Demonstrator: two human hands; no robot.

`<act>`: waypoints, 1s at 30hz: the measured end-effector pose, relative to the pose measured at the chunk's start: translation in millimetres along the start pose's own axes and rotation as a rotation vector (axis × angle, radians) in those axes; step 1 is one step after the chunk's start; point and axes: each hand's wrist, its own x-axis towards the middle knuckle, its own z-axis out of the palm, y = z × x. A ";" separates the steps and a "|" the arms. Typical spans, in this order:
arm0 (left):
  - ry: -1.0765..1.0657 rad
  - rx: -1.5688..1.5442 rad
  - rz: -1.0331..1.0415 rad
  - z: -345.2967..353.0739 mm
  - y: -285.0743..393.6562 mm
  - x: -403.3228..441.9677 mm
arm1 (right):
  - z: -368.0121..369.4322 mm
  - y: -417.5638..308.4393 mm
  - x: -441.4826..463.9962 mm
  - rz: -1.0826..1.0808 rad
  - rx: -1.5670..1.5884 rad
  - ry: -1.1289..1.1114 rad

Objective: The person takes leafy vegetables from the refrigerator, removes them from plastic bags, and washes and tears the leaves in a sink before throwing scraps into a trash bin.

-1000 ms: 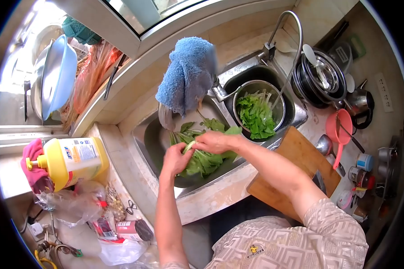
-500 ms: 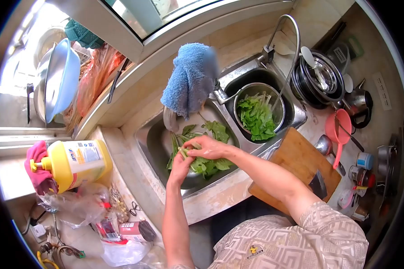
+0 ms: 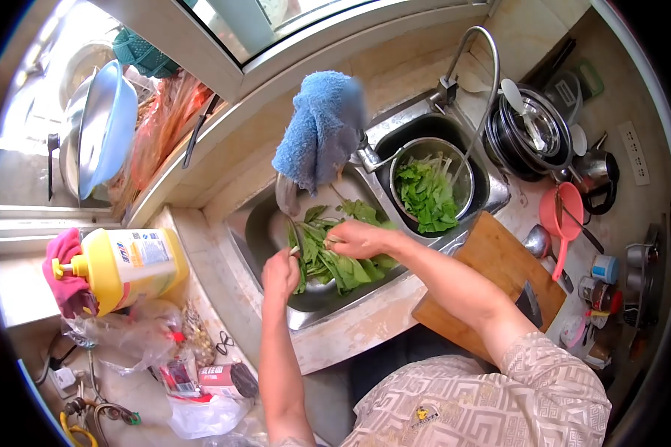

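Observation:
Over the left sink basin (image 3: 257, 231), my left hand (image 3: 281, 273) is closed on a small piece of greens at the basin's near left side. My right hand (image 3: 353, 239) is closed on the stems of leafy greens (image 3: 343, 273), with broad leaves hanging below it. A gap separates the two hands. More leaves lie in the basin behind them. In the right basin a metal pot (image 3: 466, 186) holds bright green leaves (image 3: 427, 195). A blue towel (image 3: 313, 130) hangs over the faucet above the left basin.
A wooden cutting board (image 3: 492, 261) with a knife (image 3: 528, 304) lies right of the sink, under my right forearm. Beyond it are a pink strainer (image 3: 570, 232) and stacked pans (image 3: 537, 134). A yellow jug (image 3: 138, 268) and plastic bags (image 3: 130, 339) are at the left.
My hands were together at the stems and have moved apart, the left one toward the basin's left edge. The greens have spread out below my right hand.

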 end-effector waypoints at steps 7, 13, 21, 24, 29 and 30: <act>-0.079 -1.341 -0.161 24.2 41.4 -14.3 | 15.5 -3.7 -2.4 -0.053 0.456 0.225; 0.269 -0.808 -0.081 -0.8 17.9 -23.4 | -9.8 0.2 -14.5 0.100 0.645 0.062; 0.283 -0.413 0.101 -8.0 52.1 -38.6 | 24.9 0.0 -6.7 0.050 0.557 0.170; 0.158 -0.206 0.277 -5.8 43.6 -42.8 | 34.6 5.0 -12.9 0.044 0.504 0.123; 0.091 -0.421 0.175 20.2 35.2 -45.7 | 40.5 -7.3 -15.5 0.096 0.183 0.189; 0.087 -0.420 0.179 26.0 35.0 -45.6 | 38.4 -10.6 -17.4 0.146 0.315 0.208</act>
